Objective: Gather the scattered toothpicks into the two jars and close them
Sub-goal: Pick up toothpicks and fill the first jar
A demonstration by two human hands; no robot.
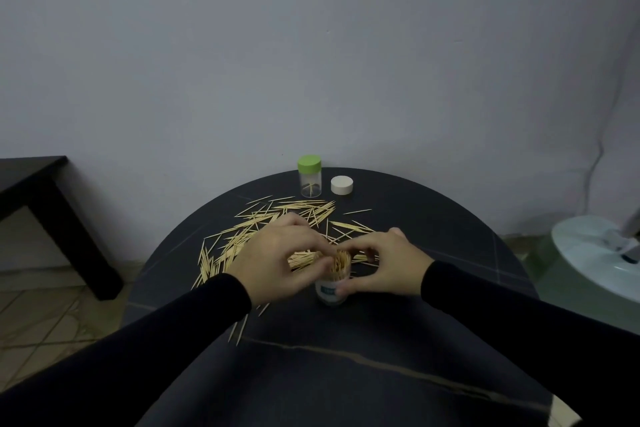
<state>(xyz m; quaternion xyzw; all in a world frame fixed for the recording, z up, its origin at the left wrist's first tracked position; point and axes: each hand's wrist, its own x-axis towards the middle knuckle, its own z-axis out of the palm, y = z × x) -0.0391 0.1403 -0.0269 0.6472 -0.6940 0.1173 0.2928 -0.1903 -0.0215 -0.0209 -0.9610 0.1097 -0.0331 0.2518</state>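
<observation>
jars [330, 289] two, white lid [341, 184] one, toothpicks [242, 236] uncountable

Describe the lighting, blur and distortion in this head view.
Head view: dim, flat light with a bluish-grey cast and no glare; the wide-angle lens bows the round table; the scattered toothpicks read sharply, while the left hand, right hand and open jar look slightly soft.

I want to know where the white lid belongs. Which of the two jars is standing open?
The near jar, held between both hands and packed with toothpicks, is open. The far jar wears its green cap; the white lid sits beside it.
</observation>
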